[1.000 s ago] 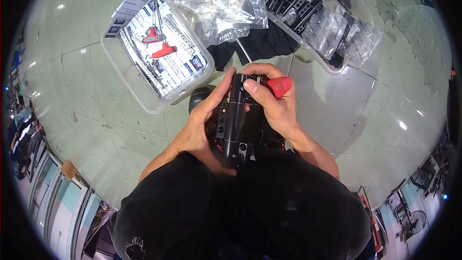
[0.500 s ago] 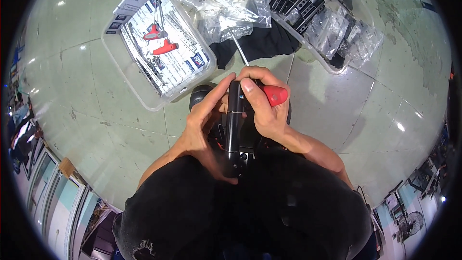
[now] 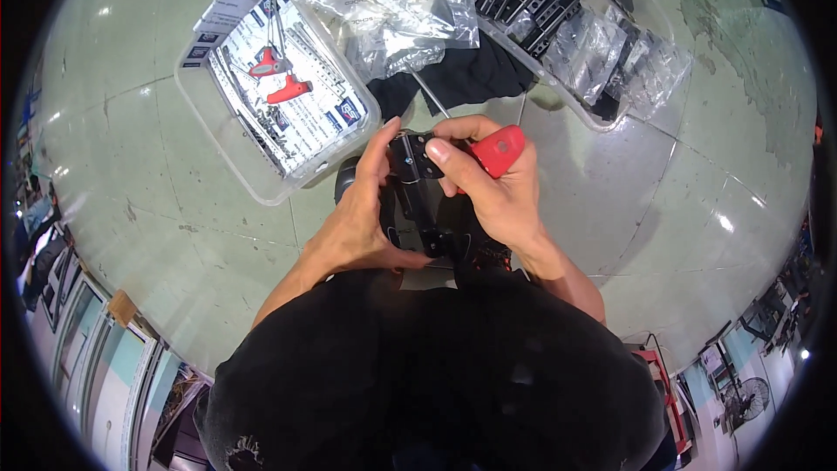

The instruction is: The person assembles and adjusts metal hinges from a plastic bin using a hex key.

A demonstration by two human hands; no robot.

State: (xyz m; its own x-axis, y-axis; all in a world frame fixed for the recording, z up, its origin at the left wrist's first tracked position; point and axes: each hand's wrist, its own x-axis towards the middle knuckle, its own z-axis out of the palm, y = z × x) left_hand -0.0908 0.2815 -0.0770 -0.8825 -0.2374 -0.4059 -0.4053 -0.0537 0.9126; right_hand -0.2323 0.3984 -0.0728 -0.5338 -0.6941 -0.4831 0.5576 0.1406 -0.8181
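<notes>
Above my knees, a black metal hinge-like part [image 3: 417, 196] with a jointed barrel and screw holes is held between both hands. My left hand [image 3: 356, 216] is closed round its left side, fingers at the far end and thumb by the near end. My right hand [image 3: 501, 201] presses its thumb on the part's far right corner. The same hand also grips a red-handled T-handle hex key [image 3: 500, 150] in its palm. Its thin metal shaft [image 3: 428, 92] points away past the fingers, toward the black cloth [image 3: 484, 74]. The fingers behind the part are hidden.
At the far left, a clear plastic bin [image 3: 270, 187] holds two red-handled hex keys [image 3: 289, 88], papers and loose metal pieces. Crumpled plastic bags [image 3: 392, 4] lie beyond the cloth. Another bin [image 3: 602, 125] at the far right contains several black metal parts [image 3: 532, 0].
The black part has turned in my hands, showing its screw-holed plate at the far end. Its near end and my left thumb have moved farther from me. The red handle has tilted upward.
</notes>
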